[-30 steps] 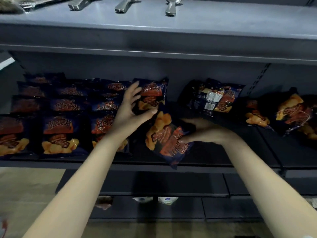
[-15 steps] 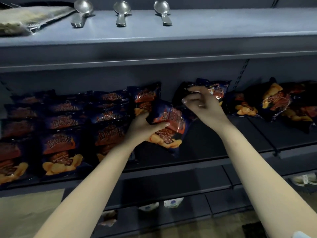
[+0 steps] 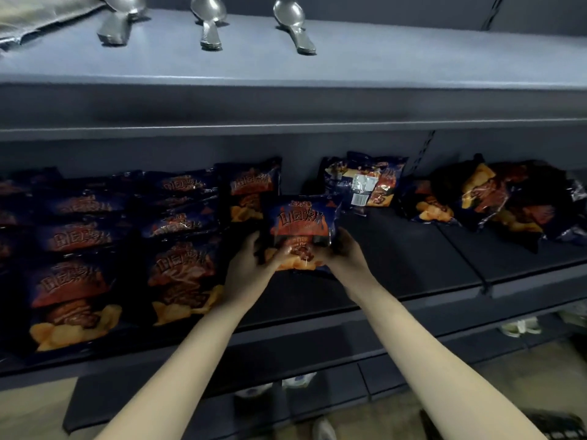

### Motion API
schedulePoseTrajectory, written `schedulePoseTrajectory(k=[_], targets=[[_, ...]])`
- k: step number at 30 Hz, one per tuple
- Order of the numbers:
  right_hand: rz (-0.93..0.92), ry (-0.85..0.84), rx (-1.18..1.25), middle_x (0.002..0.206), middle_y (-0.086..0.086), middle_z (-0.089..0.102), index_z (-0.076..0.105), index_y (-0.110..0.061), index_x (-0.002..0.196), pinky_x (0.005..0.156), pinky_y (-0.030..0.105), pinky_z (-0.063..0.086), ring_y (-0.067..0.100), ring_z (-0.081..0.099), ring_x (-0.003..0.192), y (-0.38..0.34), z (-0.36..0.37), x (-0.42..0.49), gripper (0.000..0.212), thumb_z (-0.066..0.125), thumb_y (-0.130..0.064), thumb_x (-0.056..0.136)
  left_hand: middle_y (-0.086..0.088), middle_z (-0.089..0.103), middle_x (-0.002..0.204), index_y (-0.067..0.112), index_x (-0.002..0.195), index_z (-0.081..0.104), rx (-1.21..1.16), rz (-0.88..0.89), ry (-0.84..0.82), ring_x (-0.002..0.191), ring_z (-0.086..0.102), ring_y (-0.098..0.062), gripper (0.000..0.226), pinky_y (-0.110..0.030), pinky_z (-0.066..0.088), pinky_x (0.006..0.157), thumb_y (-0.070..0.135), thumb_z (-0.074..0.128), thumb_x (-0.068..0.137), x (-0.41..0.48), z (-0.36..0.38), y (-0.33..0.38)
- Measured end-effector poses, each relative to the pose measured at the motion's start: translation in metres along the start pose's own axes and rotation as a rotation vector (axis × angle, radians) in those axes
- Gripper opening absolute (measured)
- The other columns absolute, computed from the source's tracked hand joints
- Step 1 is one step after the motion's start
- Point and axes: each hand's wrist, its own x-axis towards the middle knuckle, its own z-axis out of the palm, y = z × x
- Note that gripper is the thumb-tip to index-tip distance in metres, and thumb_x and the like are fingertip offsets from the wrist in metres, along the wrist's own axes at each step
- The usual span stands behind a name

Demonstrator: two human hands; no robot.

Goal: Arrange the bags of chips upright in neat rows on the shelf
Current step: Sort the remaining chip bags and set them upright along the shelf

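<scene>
**Chip bags: rows at left, one held, a heap at right**

The held bag (image 3: 300, 223) is dark blue with red lettering and yellow chips printed low on its front. It is upright, front outward, over the dark shelf (image 3: 397, 258), gripped at its lower corners by the left hand (image 3: 251, 265) and right hand (image 3: 344, 255). Another upright bag (image 3: 254, 185) stands just behind it. Further left, the rows of bags (image 3: 181, 274) face front. To the right, a reversed bag (image 3: 365, 182) shows its barcode, and beyond it a loose heap (image 3: 495, 195) lies tumbled.
</scene>
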Motion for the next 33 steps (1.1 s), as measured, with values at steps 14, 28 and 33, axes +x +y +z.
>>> schedulePoseTrajectory(k=[14,28,33], targets=[[-0.060,-0.168,-0.161,0.103,-0.005,0.064,0.050,-0.022,0.113,0.078,0.030,0.052,0.014,0.063,0.096,0.007,0.052,0.083,0.041,0.069,-0.025,0.077,-0.007,0.064,0.109,0.013,0.106,0.064,0.818,0.338,0.131,0.095,0.063,-0.024,0.037,-0.029,0.054,0.071,0.035,0.042,0.085,-0.016,0.030,-0.023],[-0.157,-0.057,-0.312,0.138,0.004,0.041,0.026,-0.018,0.146,0.090,0.012,0.027,0.015,0.036,0.123,0.014,0.082,0.089,0.081,0.069,-0.015,0.078,-0.009,0.043,0.144,0.014,0.134,0.047,0.816,0.217,-0.020,0.135,0.035,-0.027,0.060,-0.038,0.029,0.109,0.045,0.022,0.089,-0.012,0.036,-0.042],[-0.219,0.034,-0.308,0.140,0.007,0.040,0.030,-0.015,0.144,0.100,0.024,0.032,0.022,0.033,0.129,0.011,0.071,0.069,0.068,0.059,-0.019,0.082,-0.008,0.031,0.151,0.016,0.142,0.035,0.825,0.199,-0.057,0.141,0.022,-0.025,0.073,-0.034,0.017,0.114,0.050,0.008,0.084,-0.011,0.035,-0.042]])
